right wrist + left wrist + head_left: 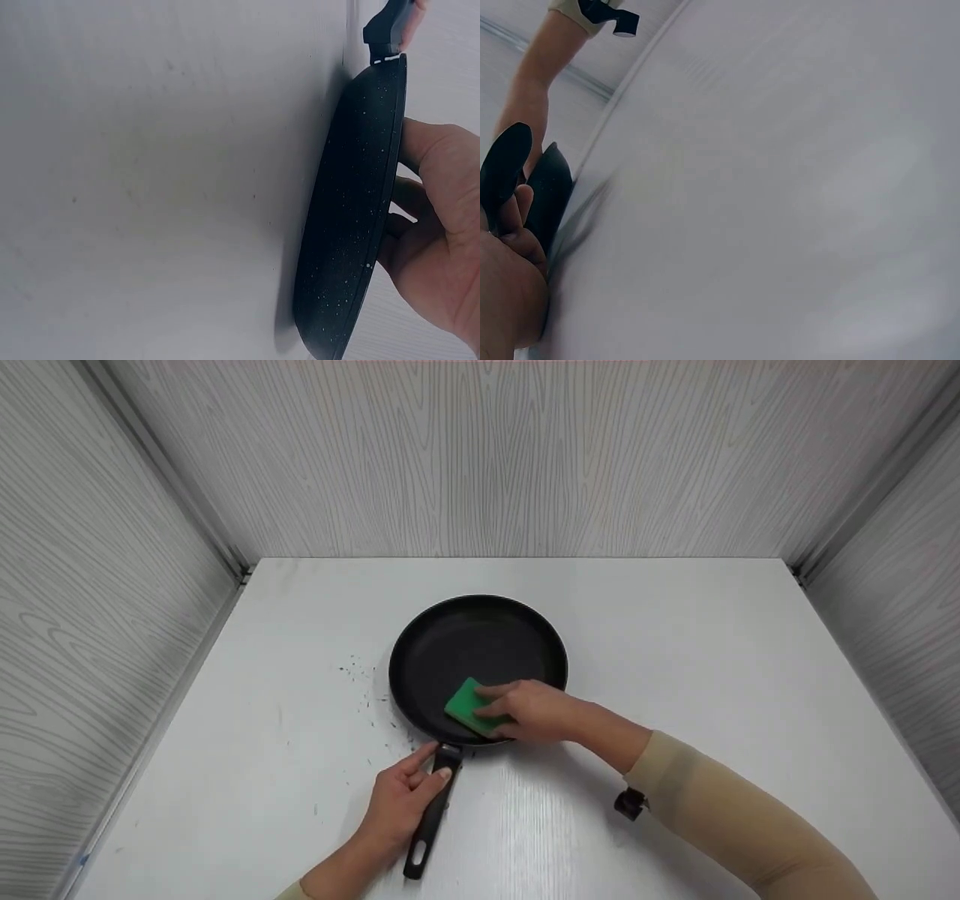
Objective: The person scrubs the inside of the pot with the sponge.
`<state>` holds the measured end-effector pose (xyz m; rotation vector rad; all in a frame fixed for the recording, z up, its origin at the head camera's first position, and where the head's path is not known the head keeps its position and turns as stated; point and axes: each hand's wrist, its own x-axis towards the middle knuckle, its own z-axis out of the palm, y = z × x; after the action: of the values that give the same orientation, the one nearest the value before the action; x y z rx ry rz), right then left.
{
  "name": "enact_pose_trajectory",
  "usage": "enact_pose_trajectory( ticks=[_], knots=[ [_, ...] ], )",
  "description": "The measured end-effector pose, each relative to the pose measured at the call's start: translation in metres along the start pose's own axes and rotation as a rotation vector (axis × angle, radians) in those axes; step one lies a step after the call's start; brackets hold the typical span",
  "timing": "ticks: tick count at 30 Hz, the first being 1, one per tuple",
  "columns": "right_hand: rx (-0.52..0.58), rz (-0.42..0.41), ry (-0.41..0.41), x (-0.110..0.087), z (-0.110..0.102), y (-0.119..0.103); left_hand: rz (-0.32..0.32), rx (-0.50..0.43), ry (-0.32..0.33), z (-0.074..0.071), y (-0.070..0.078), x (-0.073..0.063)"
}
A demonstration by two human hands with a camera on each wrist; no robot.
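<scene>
A black frying pan [480,641] sits on the white table, its handle [427,832] toward the front edge. My left hand [400,802] grips that handle close to the pan, thumb laid along the top; in the left wrist view the fingers curl round beneath the handle. Inside the pan, near the rim on the handle side, my right hand [536,710] holds a green sponge [465,705] against the pan's surface. From the right wrist, the speckled outer wall of the pan [349,202] hides the sponge and the fingertips.
Small dark crumbs [367,701] lie scattered on the table left of the pan and by the handle joint. Wood-grain panels [480,457] enclose the table [675,645] at the back and both sides. A small black camera [630,802] hangs at the right sleeve.
</scene>
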<state>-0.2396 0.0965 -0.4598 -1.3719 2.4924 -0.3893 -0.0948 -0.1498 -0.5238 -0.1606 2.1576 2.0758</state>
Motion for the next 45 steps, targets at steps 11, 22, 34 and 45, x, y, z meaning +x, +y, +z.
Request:
enact_pose_trajectory(
  ticks=[11,22,34,45],
  knots=[
    [0.003,-0.028,-0.029,0.01,-0.001,-0.008,-0.002,-0.003,0.003,0.0,0.003,0.0],
    [-0.05,-0.03,-0.05,0.026,0.005,-0.018,0.022,0.06,-0.007,-0.003,0.001,-0.001],
    [-0.058,-0.033,-0.02,0.051,0.009,-0.026,-0.016,0.052,-0.015,-0.003,-0.001,0.001],
    [-0.119,-0.004,0.018,0.074,0.012,-0.028,-0.017,0.047,-0.012,-0.003,0.0,0.0]
  ],
)
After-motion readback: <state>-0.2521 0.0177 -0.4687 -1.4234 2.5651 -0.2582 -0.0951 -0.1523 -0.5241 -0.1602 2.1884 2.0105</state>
